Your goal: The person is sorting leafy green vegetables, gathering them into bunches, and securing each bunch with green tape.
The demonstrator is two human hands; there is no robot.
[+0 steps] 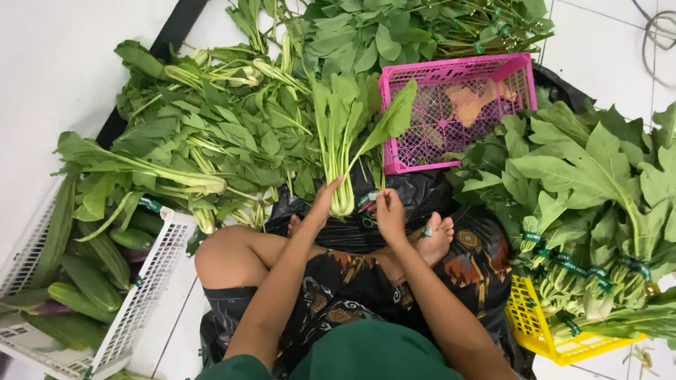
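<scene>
I sit cross-legged on a tiled floor. My left hand grips the pale stems of a bunch of green leafy vegetables, which stands nearly upright on a black plastic bag. My right hand is at the base of the bunch, pinching a small green tape or tie against the stems. A small green bit lies by my bare foot.
A pink plastic basket lies beyond the bunch. Loose greens are heaped at left. A white crate at lower left holds cucumbers. A yellow crate at right holds tied bunches of broad-leaf greens.
</scene>
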